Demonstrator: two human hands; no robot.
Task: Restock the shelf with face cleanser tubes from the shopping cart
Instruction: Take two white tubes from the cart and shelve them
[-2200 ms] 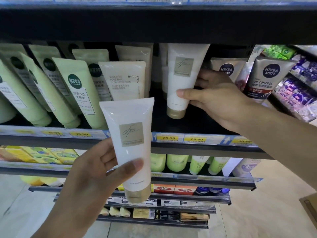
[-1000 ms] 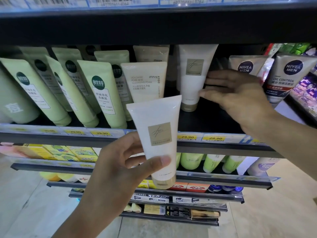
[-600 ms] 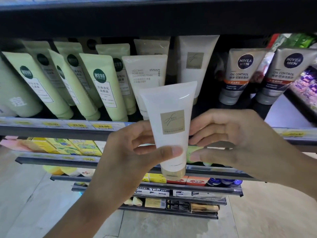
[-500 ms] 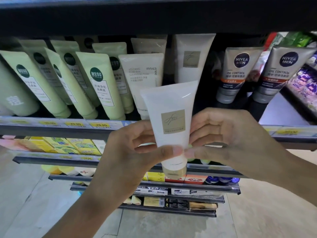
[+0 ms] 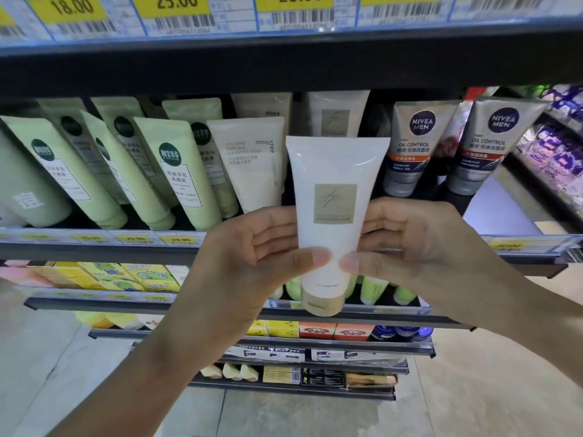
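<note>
A white face cleanser tube (image 5: 334, 171) with a beige label and gold cap stands upright, cap down, in front of the shelf (image 5: 94, 244). My left hand (image 5: 252, 257) grips its lower half from the left, thumb across the front. My right hand (image 5: 419, 247) holds it from the right, thumb tip on the front and fingers behind. A matching white tube (image 5: 337, 113) stands on the shelf directly behind it, mostly hidden. The shopping cart is out of view.
Green tubes (image 5: 176, 171) lean in rows on the left, a cream Innisfree tube (image 5: 252, 165) stands beside the held one, and two Nivea Men tubes (image 5: 413, 146) stand to the right. Price tags line the shelf above (image 5: 176, 11). Lower shelves hold boxes and bottles.
My right hand left the tube on the shelf and came down to the held tube, closing on its right side. Both hands have since lifted the tube higher toward the shelf.
</note>
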